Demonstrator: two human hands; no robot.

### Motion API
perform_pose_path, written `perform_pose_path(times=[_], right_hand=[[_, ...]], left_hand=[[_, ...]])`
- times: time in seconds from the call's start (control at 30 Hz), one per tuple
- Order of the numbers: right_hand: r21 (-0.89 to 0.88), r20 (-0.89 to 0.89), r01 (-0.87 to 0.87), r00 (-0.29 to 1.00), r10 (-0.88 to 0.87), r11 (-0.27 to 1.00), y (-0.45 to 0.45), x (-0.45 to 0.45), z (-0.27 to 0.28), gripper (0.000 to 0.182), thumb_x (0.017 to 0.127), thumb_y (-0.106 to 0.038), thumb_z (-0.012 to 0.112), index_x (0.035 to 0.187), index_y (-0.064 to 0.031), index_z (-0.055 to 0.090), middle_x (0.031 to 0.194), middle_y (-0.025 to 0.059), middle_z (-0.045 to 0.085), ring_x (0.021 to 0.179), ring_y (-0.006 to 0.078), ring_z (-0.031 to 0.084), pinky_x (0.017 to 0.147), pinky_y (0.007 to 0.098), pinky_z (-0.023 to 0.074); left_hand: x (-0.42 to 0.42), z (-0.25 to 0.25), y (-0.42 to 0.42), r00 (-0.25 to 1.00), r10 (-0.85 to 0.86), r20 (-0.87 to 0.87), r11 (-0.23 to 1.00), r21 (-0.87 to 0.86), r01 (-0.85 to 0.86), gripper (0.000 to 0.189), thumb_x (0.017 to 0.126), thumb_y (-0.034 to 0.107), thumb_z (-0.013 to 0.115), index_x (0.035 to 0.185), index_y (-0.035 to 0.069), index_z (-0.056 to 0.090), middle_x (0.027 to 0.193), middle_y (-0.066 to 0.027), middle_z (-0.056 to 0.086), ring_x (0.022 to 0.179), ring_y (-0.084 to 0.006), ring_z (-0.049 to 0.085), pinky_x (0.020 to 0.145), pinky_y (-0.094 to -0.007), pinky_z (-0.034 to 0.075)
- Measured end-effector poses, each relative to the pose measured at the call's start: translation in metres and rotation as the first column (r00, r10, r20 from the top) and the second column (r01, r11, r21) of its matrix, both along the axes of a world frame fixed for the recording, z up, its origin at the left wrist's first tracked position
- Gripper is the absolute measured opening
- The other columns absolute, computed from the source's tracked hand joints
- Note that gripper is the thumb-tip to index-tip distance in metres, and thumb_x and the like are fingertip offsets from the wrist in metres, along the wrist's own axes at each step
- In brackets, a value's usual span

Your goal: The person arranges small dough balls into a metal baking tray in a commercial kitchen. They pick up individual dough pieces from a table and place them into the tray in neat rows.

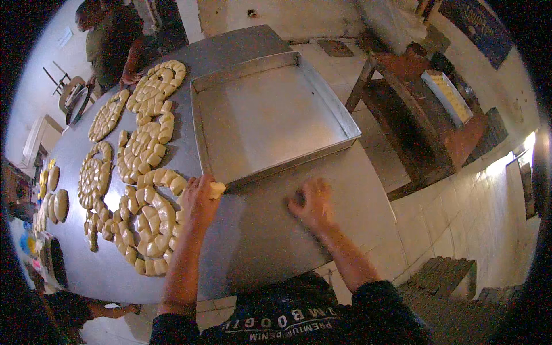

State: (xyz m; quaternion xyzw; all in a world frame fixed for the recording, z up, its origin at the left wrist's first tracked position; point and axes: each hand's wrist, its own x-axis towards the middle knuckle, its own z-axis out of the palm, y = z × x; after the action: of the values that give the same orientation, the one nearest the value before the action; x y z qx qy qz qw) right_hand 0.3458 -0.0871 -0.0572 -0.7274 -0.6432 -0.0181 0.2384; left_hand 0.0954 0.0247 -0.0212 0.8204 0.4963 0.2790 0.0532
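Note:
My left hand point(201, 200) is closed around a small piece of pale dough point(217, 189), just off the near left corner of a square metal baking tray point(276, 116). Bare metal shows across the tray's floor. To the right, my right hand point(314, 202) hovers at or just over the steel table point(258, 241), thumb apart from the curled fingers and nothing seen in it. Beside my left forearm lies a large spiral of cut dough pieces point(148, 224), partly hidden by the arm. More dough spirals lie beyond it, one in the middle point(142, 151) and another at the far end point(157, 86).
Further left are smaller dough spirals point(95, 174) and several smooth dough lumps point(60, 205). Another person point(112, 47) stands at the table's far left. A wooden stand point(409, 125) on the right carries a tray of pale yellow pieces point(448, 97). The tiled floor lies beyond the table's right edge.

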Motion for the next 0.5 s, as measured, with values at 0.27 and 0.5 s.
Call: perform_pose_path(times=[0.27, 0.5], right_hand=[[0.091, -0.085, 0.163, 0.984, -0.155, 0.982, 0.005, 0.035, -0.005, 0.025, 0.067, -0.021, 0.067, 0.082, -0.0052, 0.053, 0.085, 0.0141, 0.052, 0.084, 0.0333, 0.047, 0.076, 0.0465, 0.0361], [0.15, -0.012, -0.007, 1.0, 0.009, 0.989, -0.002, 0.046, -0.024, 0.025, 0.069, -0.014, 0.064, 0.087, -0.0039, 0.05, 0.09, 0.0144, 0.049, 0.087, 0.0337, 0.046, 0.08, 0.0425, 0.0374]], left_hand=[[-0.026, 0.029, -0.041, 0.791, 0.138, 0.596, 0.928, -0.357, 0.108, 0.039, 0.069, 0.01, 0.071, 0.097, 0.005, 0.044, 0.092, -0.0099, 0.05, 0.08, -0.0201, 0.052, 0.068, -0.0317, 0.045], [-0.081, 0.012, -0.1, 0.811, 0.223, 0.541, 0.728, -0.646, 0.23, 0.044, 0.075, 0.014, 0.069, 0.108, 0.005, 0.041, 0.094, -0.0053, 0.048, 0.086, -0.0156, 0.051, 0.072, -0.0277, 0.045]])
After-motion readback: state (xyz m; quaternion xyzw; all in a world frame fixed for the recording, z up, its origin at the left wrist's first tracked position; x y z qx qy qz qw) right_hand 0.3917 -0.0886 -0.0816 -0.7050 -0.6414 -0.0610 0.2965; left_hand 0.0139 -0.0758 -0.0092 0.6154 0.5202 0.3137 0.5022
